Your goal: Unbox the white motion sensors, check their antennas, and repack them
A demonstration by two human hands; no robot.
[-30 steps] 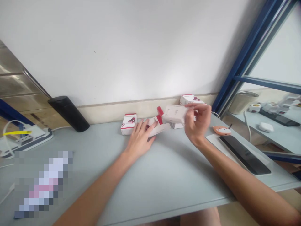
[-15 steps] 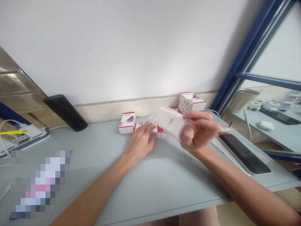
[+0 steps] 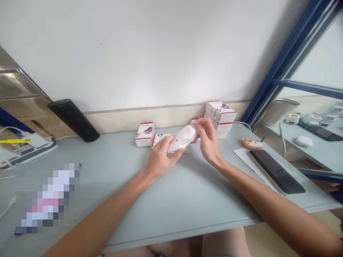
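Observation:
A white, rounded object in thin clear plastic wrap is held up above the desk, tilted towards the right. Its exact kind does not show. My left hand grips its lower end, thumb on the near side and fingers on the far side. At the upper right end, my right hand has its fingertips pinched, apparently on the wrapping. Behind my left hand lies a white and red box, mostly hidden. Another small box of that kind stands just left of it.
More boxes are stacked by the wall at right. An orange animal-faced item and a dark-screened phone on white paper lie right. At left are a black cylinder, a power strip and a blurred-out item.
My left hand has come up off the box and now grips the wrapped white object. My right hand, which held it alone, has moved slightly left and pinches its end.

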